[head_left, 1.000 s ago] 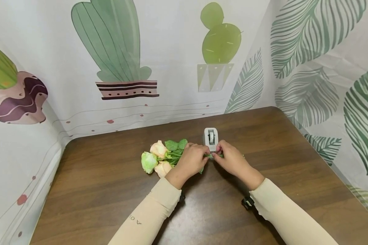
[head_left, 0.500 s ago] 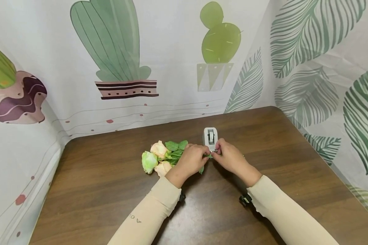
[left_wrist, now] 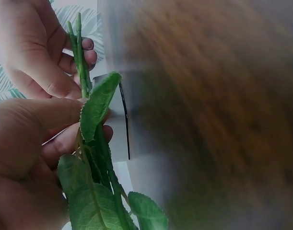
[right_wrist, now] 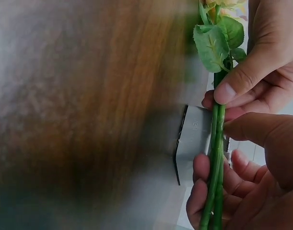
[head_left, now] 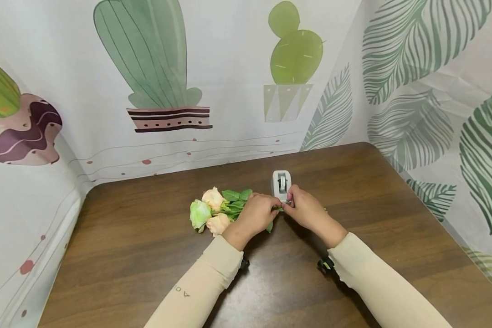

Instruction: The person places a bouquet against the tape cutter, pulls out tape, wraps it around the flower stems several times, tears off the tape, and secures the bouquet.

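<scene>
Three artificial-looking roses, two peach [head_left: 218,224] and one green-white [head_left: 200,214], lie with their heads to the left in the head view. My left hand [head_left: 256,210] grips their green stems [right_wrist: 216,148] just below the leaves [left_wrist: 99,106], thumb pressed on top. Close beside it, my right hand [head_left: 310,213] has its fingers curled round the lower stems, thumb tip against them in the right wrist view. Directly behind the stems stands a white tape dispenser [head_left: 281,187] with a roll of tape, its front end overlapped by both hands' fingertips.
The brown wooden table [head_left: 147,264] stretches out on both sides of the hands. A white curtain [head_left: 233,114] printed with cacti and leaves hangs along its back and right edges. Dark wrist cameras [head_left: 325,265] sit under the sleeves.
My right wrist and forearm have shifted slightly left, while the fingertips stay by the dispenser's front. The left hand and the roses are nearly still.
</scene>
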### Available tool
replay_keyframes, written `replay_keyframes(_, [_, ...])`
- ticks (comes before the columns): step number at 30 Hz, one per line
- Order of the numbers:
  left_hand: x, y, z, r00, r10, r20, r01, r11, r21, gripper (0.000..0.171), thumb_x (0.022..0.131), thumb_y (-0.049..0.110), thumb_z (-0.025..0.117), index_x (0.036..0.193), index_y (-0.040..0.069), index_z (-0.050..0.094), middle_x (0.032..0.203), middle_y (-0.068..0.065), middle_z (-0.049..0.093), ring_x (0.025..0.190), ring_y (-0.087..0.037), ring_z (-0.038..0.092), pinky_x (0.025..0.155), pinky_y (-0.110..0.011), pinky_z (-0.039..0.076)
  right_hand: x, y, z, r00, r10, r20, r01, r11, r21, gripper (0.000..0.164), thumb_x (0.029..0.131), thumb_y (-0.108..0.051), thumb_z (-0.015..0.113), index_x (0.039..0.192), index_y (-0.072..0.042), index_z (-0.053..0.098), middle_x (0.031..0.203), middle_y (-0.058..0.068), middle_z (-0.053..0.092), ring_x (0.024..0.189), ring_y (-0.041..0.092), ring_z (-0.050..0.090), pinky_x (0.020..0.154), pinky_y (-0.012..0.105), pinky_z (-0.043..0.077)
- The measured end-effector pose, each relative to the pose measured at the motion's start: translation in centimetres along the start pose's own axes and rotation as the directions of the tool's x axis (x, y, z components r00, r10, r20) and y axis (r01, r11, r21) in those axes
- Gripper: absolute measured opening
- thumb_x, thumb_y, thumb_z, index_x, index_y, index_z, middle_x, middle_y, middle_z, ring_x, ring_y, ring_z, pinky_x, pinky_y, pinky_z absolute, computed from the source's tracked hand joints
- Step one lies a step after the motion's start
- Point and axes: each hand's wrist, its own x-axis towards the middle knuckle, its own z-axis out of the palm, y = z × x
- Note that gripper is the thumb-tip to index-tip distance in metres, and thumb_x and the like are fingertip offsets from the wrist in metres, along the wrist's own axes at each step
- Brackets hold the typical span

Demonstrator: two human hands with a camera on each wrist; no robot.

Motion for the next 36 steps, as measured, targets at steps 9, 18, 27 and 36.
replay_keyframes(9, [-0.1, 0.1, -0.1, 0.999, 0.034, -0.014, -0.034, 0.999, 0.035, 0.01, 0.089, 0.015, 0.075, 0.098, 0.021, 0.077, 0.099, 0.006, 0.078, 0.095, -0.016, 0.073, 0.093, -0.04, 0.048, 0.1, -0.2, 0.1, 1.0, 0.019, 0.02, -0.018, 0.999, -0.042, 0.022, 0.089, -0.015, 0.069, 0.097, -0.006, 0.051, 0.075, 0.005, 0.056, 0.065, 0.019, 0.053, 0.057, 0.032, 0.041])
replay_keyframes(18, [-0.1, 0.4, -0.1, 0.999, 0.047, -0.006, -0.046, 0.997, 0.061, 0.011, 0.088, 0.016, 0.076, 0.097, 0.022, 0.077, 0.1, 0.008, 0.078, 0.097, -0.015, 0.073, 0.094, -0.039, 0.047, -0.4, 0.5, 0.3, 0.998, -0.067, -0.022, 0.067, 0.997, 0.024, 0.019, 0.09, -0.003, 0.065, 0.102, -0.004, 0.05, 0.075, 0.004, 0.054, 0.067, 0.016, 0.05, 0.06, 0.03, 0.041])
replay_keyframes(27, [-0.8, 0.4, -0.4, 0.999, 0.035, -0.014, -0.035, 0.999, 0.032, 0.013, 0.09, 0.014, 0.075, 0.1, 0.021, 0.077, 0.102, 0.008, 0.077, 0.097, -0.013, 0.073, 0.099, -0.041, 0.046, -1.4, 0.2, -0.7, 0.998, -0.041, -0.041, 0.044, 0.997, 0.063, 0.014, 0.092, -0.007, 0.063, 0.104, -0.005, 0.055, 0.08, 0.003, 0.058, 0.068, 0.014, 0.051, 0.063, 0.029, 0.042])
replay_keyframes(36, [-1.6, 0.4, -1.5, 0.996, 0.04, -0.079, -0.036, 0.998, 0.052, 0.014, 0.089, 0.013, 0.076, 0.101, 0.02, 0.075, 0.101, 0.007, 0.076, 0.095, -0.015, 0.071, 0.104, -0.044, 0.045, -2.0, -0.5, -1.6, 1.0, -0.014, -0.019, 0.014, 1.0, -0.003, 0.011, 0.097, -0.017, 0.059, 0.095, -0.008, 0.066, 0.086, 0.004, 0.068, 0.073, 0.016, 0.059, 0.069, 0.034, 0.051])
